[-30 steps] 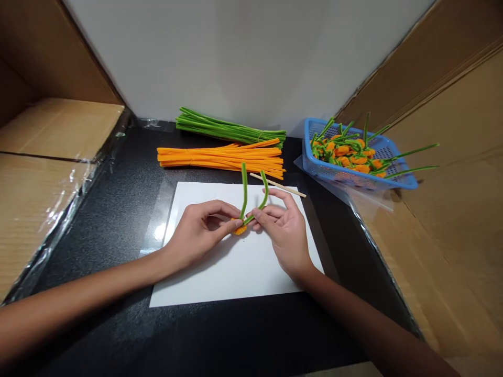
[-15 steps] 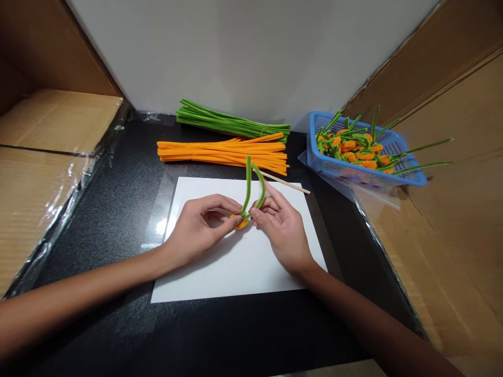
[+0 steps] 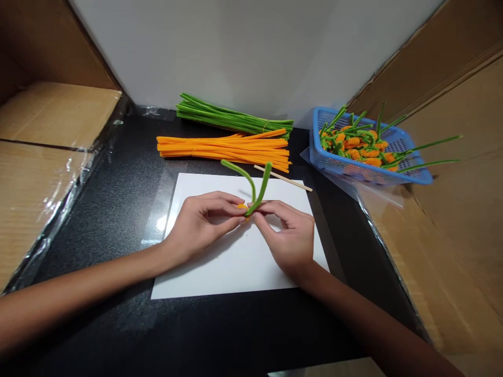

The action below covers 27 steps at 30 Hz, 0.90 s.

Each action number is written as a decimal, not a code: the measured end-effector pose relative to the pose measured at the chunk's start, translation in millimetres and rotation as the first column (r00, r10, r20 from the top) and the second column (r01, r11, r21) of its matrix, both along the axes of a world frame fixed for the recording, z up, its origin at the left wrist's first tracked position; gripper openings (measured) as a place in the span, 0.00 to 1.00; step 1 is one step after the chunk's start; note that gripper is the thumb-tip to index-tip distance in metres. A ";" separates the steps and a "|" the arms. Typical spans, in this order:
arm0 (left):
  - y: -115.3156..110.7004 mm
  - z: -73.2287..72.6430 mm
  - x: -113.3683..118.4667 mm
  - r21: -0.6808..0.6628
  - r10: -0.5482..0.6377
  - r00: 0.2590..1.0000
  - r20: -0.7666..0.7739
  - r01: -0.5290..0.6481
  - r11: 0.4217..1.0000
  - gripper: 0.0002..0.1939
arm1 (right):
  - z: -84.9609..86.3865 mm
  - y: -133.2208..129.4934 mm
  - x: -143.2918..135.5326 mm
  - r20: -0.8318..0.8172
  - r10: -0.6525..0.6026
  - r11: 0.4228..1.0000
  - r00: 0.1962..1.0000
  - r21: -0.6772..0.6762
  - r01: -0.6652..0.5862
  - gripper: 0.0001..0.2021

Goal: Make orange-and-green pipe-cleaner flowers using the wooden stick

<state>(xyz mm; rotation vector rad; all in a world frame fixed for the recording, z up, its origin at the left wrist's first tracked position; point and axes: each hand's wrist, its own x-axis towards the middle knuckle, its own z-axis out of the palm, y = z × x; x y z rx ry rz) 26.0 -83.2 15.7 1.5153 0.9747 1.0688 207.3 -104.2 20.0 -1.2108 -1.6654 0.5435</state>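
Observation:
Over the white sheet of paper (image 3: 220, 277), my left hand (image 3: 200, 222) pinches a small coiled orange pipe cleaner piece (image 3: 241, 207) between thumb and fingertips. A green pipe cleaner (image 3: 264, 186) is joined to it, with two free ends rising in a V shape, the left one bending away to the left. My right hand (image 3: 291, 235) is closed at the base of the green pipe cleaner, thumb and index fingertip against it. Fingers cover most of the orange piece and the spot where the two colours meet.
Behind the paper lie a bundle of orange pipe cleaners (image 3: 212, 147) and a bundle of green ones (image 3: 228, 116). A thin wooden stick (image 3: 286, 179) rests at the paper's back edge. At the back right, a blue basket (image 3: 369, 168) holds several orange and green pieces. Cardboard walls flank the black tabletop (image 3: 129, 209).
The green ends have swung round; one now leans left and the other right. My right hand's raised fingers have come down and closed at the green pipe cleaner's base.

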 end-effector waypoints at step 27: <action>0.4 7.5 2.5 -0.389 -0.009 0.979 0.205 0.089 0.917 0.19 | 4.9 -0.8 -2.6 0.030 0.080 0.997 0.996 -0.020 -0.079 0.06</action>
